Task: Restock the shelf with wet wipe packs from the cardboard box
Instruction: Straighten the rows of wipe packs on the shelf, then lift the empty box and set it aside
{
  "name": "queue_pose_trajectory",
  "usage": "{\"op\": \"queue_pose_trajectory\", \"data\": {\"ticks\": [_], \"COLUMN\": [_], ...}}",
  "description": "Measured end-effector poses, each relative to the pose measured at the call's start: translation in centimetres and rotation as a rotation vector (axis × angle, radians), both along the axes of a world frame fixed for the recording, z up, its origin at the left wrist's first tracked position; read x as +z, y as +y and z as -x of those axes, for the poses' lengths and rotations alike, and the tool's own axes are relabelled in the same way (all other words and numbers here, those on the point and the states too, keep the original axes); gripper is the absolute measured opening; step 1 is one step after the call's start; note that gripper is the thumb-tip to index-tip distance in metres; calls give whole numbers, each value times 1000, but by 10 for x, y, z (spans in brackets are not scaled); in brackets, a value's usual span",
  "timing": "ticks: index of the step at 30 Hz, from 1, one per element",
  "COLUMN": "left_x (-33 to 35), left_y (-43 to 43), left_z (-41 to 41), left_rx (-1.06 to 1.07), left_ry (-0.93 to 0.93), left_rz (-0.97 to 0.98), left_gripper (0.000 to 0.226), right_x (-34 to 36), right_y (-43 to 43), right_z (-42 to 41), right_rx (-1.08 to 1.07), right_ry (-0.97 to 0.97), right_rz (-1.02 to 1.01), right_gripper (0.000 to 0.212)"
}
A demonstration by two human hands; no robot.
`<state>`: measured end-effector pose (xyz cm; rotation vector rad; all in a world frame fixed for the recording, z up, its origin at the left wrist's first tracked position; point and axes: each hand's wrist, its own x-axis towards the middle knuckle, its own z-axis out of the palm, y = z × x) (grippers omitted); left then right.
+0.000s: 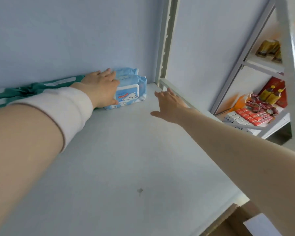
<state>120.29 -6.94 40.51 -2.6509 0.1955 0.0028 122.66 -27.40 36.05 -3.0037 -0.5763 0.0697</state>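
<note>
Shelf: pale grey board, mostly bare. Blue wet wipe packs: at least two, one behind the other, at the back against the wall, near the right rear upright post. Left hand: laid on the packs' left side, thumb at the front, fingers curled over the top. Right hand: fingers spread, holding nothing, apart to the packs' right. Green packaging: left of the packs. Cardboard box: below the shelf's front edge.
</note>
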Motion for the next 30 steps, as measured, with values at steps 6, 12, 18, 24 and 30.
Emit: {"op": "queue_pose_trajectory", "data": {"ticks": [6,12,18,24,30], "left_x": [12,36,54,40,-3], "left_y": [-34,-106,-198,-306,-418], "left_z": [77,136,188,242,289], "left_rx": [-52,-100,-296,-414,-550], "left_ry": [132,269,252,388,528], "left_rz": [-50,-79,-48,-57,-106], "left_gripper": [50,55,56,61,57], "right_x": [26,52,75,68,32], "right_y": [-22,-75,-150,-258,-371], "right_z": [104,191,257,342,420], "right_rx": [-89,-198,-281,-349,-533], "right_ry": [49,99,174,239,425], "right_rz": [192,243,294,269,247], "right_gripper": [68,67,68,63,63]}}
